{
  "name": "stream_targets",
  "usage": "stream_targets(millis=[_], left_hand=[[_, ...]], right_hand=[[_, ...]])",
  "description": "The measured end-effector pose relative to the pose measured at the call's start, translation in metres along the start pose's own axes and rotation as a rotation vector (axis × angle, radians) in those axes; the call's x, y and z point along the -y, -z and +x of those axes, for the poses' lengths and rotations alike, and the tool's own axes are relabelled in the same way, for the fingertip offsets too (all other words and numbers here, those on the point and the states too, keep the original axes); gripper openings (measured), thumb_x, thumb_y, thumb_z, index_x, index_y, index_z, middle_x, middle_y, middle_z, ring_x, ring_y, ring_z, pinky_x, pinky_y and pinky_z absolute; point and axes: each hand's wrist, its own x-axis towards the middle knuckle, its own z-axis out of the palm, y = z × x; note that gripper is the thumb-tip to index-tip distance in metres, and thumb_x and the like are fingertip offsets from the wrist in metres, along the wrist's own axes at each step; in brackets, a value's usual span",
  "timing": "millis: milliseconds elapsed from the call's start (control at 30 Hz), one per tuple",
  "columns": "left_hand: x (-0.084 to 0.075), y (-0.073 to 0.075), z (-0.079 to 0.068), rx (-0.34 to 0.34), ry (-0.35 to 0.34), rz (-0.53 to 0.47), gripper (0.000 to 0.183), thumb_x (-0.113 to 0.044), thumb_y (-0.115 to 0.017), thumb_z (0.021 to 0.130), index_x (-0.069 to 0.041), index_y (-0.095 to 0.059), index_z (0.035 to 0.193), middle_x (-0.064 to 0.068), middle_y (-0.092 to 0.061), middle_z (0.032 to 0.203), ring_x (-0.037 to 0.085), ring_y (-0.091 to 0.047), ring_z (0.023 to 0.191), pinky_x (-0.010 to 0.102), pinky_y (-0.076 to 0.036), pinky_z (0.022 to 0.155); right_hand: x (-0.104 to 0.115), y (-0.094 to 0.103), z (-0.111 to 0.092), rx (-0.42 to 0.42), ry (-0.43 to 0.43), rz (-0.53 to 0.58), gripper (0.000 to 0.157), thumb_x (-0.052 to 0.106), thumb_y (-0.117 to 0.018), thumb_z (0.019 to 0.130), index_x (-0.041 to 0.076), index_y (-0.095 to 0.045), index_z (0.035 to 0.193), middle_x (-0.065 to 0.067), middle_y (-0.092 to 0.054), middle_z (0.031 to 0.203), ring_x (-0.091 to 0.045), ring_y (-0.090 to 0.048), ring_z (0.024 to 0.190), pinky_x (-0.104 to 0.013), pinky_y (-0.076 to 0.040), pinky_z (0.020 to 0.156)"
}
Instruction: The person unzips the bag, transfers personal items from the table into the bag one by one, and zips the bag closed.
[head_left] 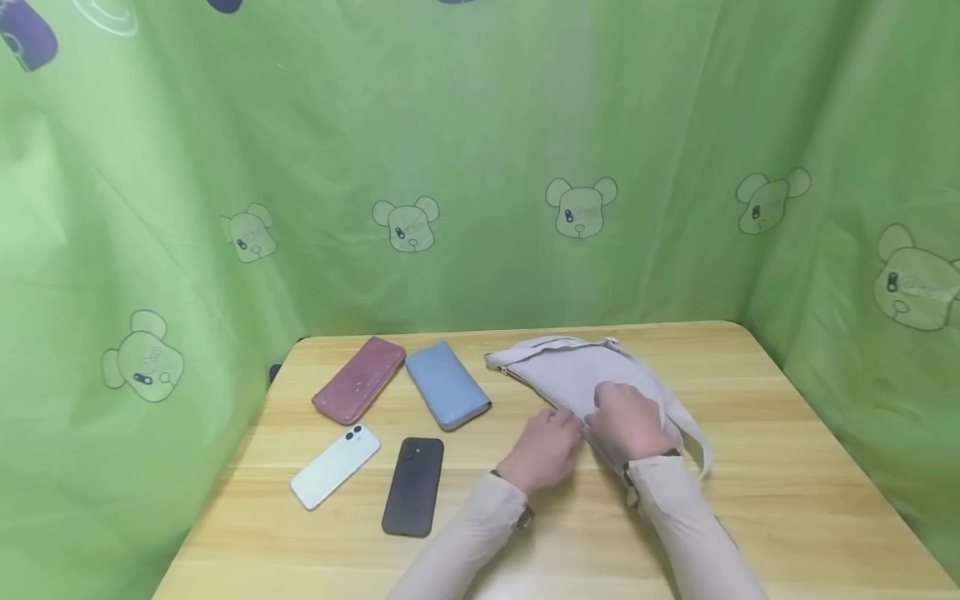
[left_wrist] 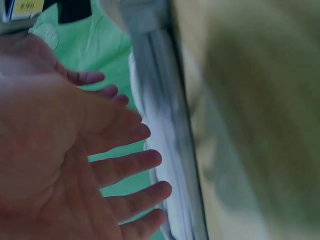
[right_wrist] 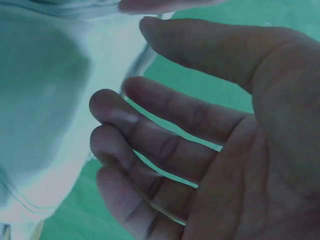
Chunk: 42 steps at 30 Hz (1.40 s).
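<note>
Bag (head_left: 558, 375), beside left grip (head_left: 543, 450), beneath right grip (head_left: 630, 422)

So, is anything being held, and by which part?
The right hand holds nothing. The left hand is at the bag, but whether it pinches its edge cannot be told.

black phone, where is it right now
In the head view, the black phone lies left of centre on the table, between the white phone and the left hand.

Pale grey bag (head_left: 562, 375), dull red wallet (head_left: 360, 381), blue wallet (head_left: 447, 386), white phone (head_left: 335, 467), black phone (head_left: 413, 487), yellowish wood-grained surface (head_left: 795, 492), green bear-print curtain (head_left: 495, 125).
</note>
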Motion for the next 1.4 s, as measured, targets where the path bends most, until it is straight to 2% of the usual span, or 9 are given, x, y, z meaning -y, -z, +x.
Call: stream_targets(millis=[167, 233, 433, 667, 867, 1000, 1133, 1233, 1400], left_hand=[[-0.008, -0.008, -0.005, 0.108, 0.046, 0.007, 0.046, -0.029, -0.051, 0.104, -0.022, -0.052, 0.149, -0.004, -0.058, 0.141, 0.024, -0.055, 0.131, 0.039, -0.050, 0.108], [-0.010, -0.009, -0.006, 0.132, 0.063, 0.022, 0.046, -0.033, -0.051, 0.104, -0.025, -0.051, 0.149, -0.006, -0.056, 0.143, 0.022, -0.053, 0.131, 0.038, -0.049, 0.109], [-0.013, -0.004, -0.009, 0.176, 0.086, 0.032, 0.043, -0.037, -0.052, 0.102, -0.028, -0.052, 0.144, -0.008, -0.058, 0.135, 0.017, -0.053, 0.119, 0.034, -0.047, 0.102], [-0.016, -0.008, -0.009, 0.202, 0.087, 0.059, 0.052, -0.044, -0.046, 0.105, -0.037, -0.041, 0.156, -0.006, -0.057, 0.136, 0.018, -0.053, 0.121, 0.038, -0.045, 0.104], [-0.018, -0.007, -0.010, 0.211, 0.100, 0.066, 0.036, -0.044, -0.048, 0.104, -0.035, -0.058, 0.138, -0.008, -0.056, 0.129, 0.017, -0.050, 0.120, 0.038, -0.046, 0.102], [-0.020, -0.005, -0.010, 0.213, 0.083, 0.079, 0.036, -0.044, -0.048, 0.103, -0.032, -0.059, 0.135, -0.009, -0.053, 0.138, 0.018, -0.049, 0.126, 0.039, -0.047, 0.104], [-0.023, -0.004, -0.011, 0.230, 0.076, 0.089, 0.047, -0.046, -0.046, 0.104, -0.030, -0.048, 0.148, -0.009, -0.050, 0.151, 0.019, -0.049, 0.133, 0.039, -0.047, 0.107], [-0.025, -0.002, -0.012, 0.250, 0.076, 0.084, 0.053, -0.046, -0.044, 0.105, -0.032, -0.040, 0.156, -0.003, -0.046, 0.158, 0.021, -0.048, 0.138, 0.041, -0.044, 0.112], [-0.025, 0.000, -0.012, 0.287, 0.078, 0.086, 0.053, -0.047, -0.044, 0.105, -0.038, -0.037, 0.158, 0.004, -0.041, 0.163, 0.023, -0.042, 0.146, 0.045, -0.041, 0.118]], right_hand=[[0.000, -0.009, 0.005, 0.057, -0.001, -0.056, 0.020, 0.015, -0.072, 0.082, -0.002, -0.066, 0.091, -0.020, -0.071, 0.087, -0.037, -0.068, 0.081, -0.057, -0.057, 0.068], [-0.002, -0.011, 0.006, 0.074, -0.004, -0.073, 0.023, 0.014, -0.074, 0.082, -0.004, -0.066, 0.094, -0.022, -0.071, 0.089, -0.039, -0.069, 0.081, -0.058, -0.057, 0.068], [-0.005, -0.019, 0.007, 0.129, -0.042, -0.101, 0.028, 0.010, -0.078, 0.076, -0.003, -0.066, 0.098, -0.022, -0.072, 0.092, -0.040, -0.069, 0.081, -0.060, -0.057, 0.070], [-0.009, -0.022, 0.009, 0.128, -0.051, -0.093, 0.026, 0.014, -0.076, 0.078, -0.002, -0.066, 0.096, -0.022, -0.071, 0.091, -0.039, -0.068, 0.079, -0.058, -0.056, 0.068], [-0.016, -0.022, 0.011, 0.145, -0.074, -0.089, 0.018, 0.005, -0.072, 0.079, -0.002, -0.066, 0.095, -0.022, -0.071, 0.092, -0.039, -0.068, 0.081, -0.060, -0.056, 0.070], [-0.015, -0.021, 0.012, 0.173, -0.074, -0.095, 0.014, 0.002, -0.068, 0.083, -0.001, -0.067, 0.096, -0.022, -0.071, 0.094, -0.040, -0.068, 0.082, -0.062, -0.056, 0.074], [-0.011, -0.018, 0.011, 0.145, -0.056, -0.097, 0.015, 0.005, -0.069, 0.081, -0.001, -0.067, 0.095, -0.022, -0.072, 0.094, -0.040, -0.068, 0.082, -0.063, -0.056, 0.074], [-0.008, -0.013, 0.010, 0.108, -0.041, -0.108, 0.015, 0.008, -0.070, 0.081, -0.001, -0.067, 0.093, -0.022, -0.072, 0.092, -0.040, -0.068, 0.080, -0.064, -0.056, 0.074], [-0.004, -0.004, 0.007, 0.063, -0.028, -0.107, 0.014, 0.012, -0.070, 0.083, 0.000, -0.066, 0.088, -0.021, -0.071, 0.087, -0.038, -0.067, 0.075, -0.061, -0.056, 0.070]])
